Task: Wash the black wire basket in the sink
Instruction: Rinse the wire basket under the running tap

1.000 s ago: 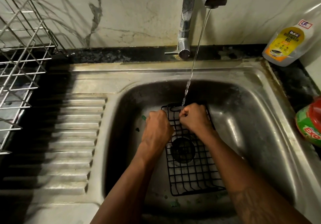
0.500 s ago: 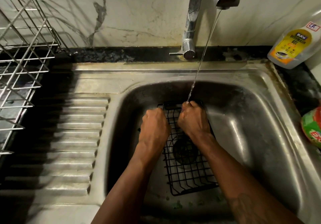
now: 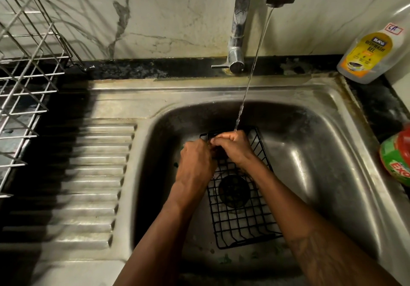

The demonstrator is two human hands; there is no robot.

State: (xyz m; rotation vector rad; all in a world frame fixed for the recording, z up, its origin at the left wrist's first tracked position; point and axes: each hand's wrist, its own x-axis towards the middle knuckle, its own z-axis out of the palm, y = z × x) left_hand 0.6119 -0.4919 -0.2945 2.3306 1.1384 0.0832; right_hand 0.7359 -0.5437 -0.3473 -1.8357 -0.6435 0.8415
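Head view: since a second ago the two hands have closed the gap between them and now touch at the 12 o'clock rim of the black wire basket. The water stream from the tap now lands on the right hand. This looks like rubbing and rinsing that rim, so the wash is mid-way.

The right hand's fingers curl over the rim wire. The left hand is fisted at the basket's 10 o'clock corner, and what it holds I cannot tell.

The basket lies open side up on the sink floor over the drain. Its grid is thin, wet and unbent.
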